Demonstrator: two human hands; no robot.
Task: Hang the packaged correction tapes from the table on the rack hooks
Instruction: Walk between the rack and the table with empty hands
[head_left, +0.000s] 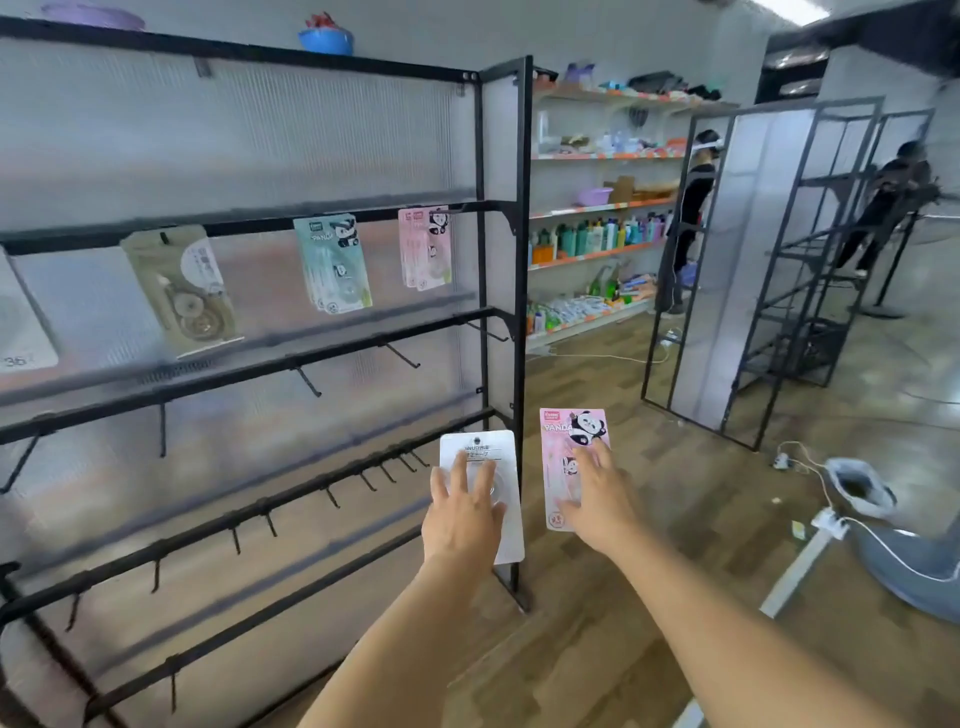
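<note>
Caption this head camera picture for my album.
Left hand holding a white packaged tape, right hand a pink panda pack, before a black hook rack.

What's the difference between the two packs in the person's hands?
The white pack, in the left hand, is plain white with small dark lettering. The pink pack, in the right hand, carries panda cartoons and a bold title. The white pack looks wider; the pink pack looks narrower and is held a little higher. Both are flat cards held upright with fingers spread across the front.
</note>
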